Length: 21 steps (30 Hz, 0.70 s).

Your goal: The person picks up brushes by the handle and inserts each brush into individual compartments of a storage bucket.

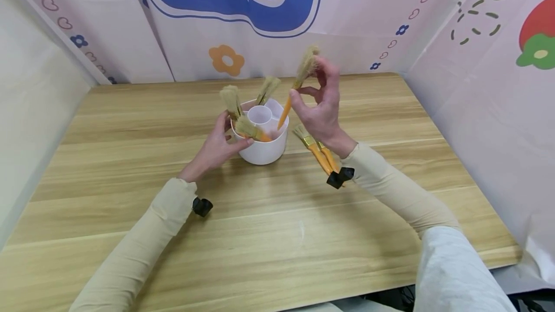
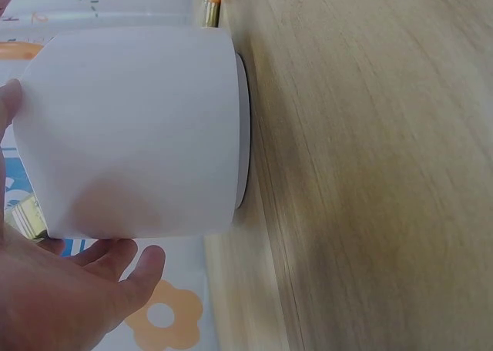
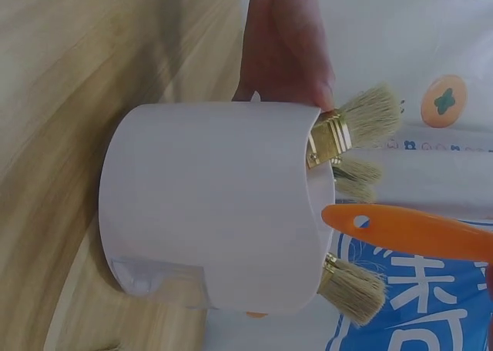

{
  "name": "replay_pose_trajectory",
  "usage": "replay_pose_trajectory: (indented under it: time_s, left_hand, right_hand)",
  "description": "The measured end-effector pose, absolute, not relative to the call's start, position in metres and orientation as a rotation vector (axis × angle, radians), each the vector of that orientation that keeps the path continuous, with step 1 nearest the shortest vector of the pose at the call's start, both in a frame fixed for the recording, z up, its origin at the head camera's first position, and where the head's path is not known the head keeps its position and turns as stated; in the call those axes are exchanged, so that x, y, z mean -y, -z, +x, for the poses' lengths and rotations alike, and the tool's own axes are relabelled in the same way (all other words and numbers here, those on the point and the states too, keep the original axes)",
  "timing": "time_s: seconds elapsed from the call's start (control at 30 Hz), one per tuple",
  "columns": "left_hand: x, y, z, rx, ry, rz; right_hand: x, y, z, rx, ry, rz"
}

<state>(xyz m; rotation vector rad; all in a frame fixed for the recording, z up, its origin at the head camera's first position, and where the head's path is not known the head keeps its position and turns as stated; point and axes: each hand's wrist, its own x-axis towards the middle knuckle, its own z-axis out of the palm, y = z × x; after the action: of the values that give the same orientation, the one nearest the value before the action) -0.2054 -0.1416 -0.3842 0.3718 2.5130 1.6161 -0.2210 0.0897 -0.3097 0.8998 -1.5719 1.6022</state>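
A white round container (image 1: 262, 153) with a cup-like centre and divided compartments stands upright on the table. My left hand (image 1: 218, 144) holds it at the left, thumb at the front rim and fingers round the side. Between the thumb and fingers of my right hand (image 1: 322, 110) is a paintbrush (image 1: 307, 65), bristles up; its orange handle (image 3: 420, 229) points down at the right part of the opening. Standing in the container are a left brush (image 1: 230, 96), a back brush (image 1: 268, 89) and a front brush (image 1: 248, 127) leaning near my left thumb.
Orange-handled paintbrushes (image 1: 318, 152) lie on the wooden table (image 1: 277, 235) right of the container, partly hidden under my right wrist. A printed white backdrop (image 1: 191, 47) rises behind the table, with a side wall (image 1: 485, 110) at the right.
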Motion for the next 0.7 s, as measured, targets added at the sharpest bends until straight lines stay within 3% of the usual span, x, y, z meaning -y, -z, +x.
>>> replay_pose_trajectory:
  time_s: [0.7]
  left_hand:
    - [0.141, 0.383, -0.205, -2.502, -1.621, 0.373]
  right_hand:
    - [-0.076, 0.325, -0.219, 1.665, -1.478, 1.003]
